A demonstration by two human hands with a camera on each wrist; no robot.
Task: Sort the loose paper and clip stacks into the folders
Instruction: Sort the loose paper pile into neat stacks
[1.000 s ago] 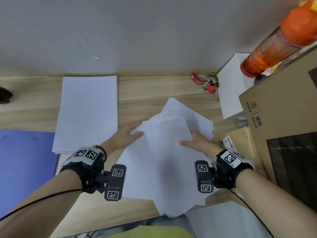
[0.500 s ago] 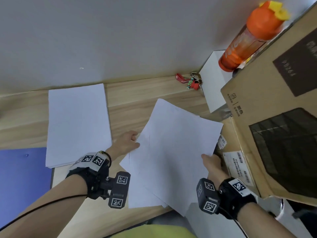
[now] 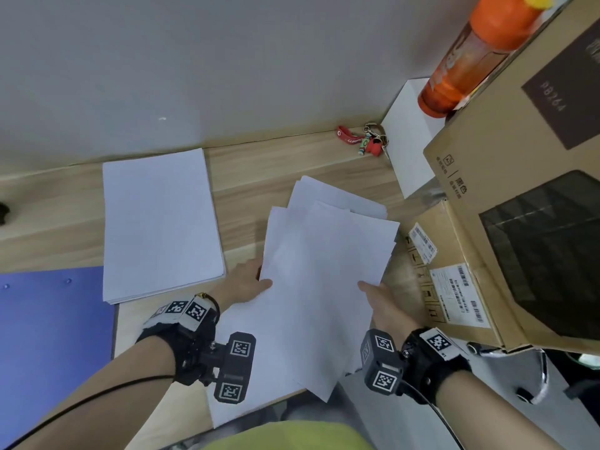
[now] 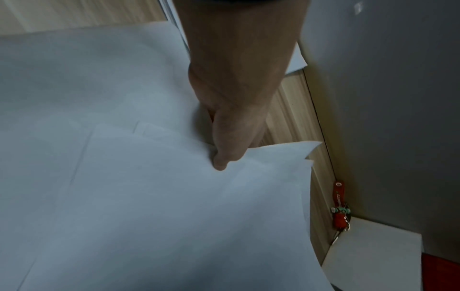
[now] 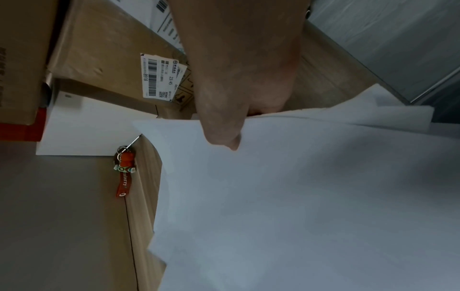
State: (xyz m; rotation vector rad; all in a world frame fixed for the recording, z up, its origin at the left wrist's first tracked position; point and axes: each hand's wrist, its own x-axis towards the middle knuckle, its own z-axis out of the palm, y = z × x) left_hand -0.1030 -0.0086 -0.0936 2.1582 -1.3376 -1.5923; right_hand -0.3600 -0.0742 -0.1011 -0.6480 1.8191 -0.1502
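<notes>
Loose paper sheets [image 3: 321, 280] are fanning out unevenly over the near edge of the wooden desk [image 3: 292, 164], held at both sides. Left of them a squared stack of paper [image 3: 159, 222] is lying flat, its near-left corner overlapping a blue folder [image 3: 52, 336]. Two cardboard boxes [image 3: 519, 196] are crowding the right side, with an orange bottle [image 3: 470, 56] standing behind them. Left hand [image 3: 243, 284] is pinching the sheets' left edge, thumb on top; right hand [image 3: 383, 303] is gripping their right edge likewise. A red keychain [image 3: 363, 142] is lying by the wall.
</notes>
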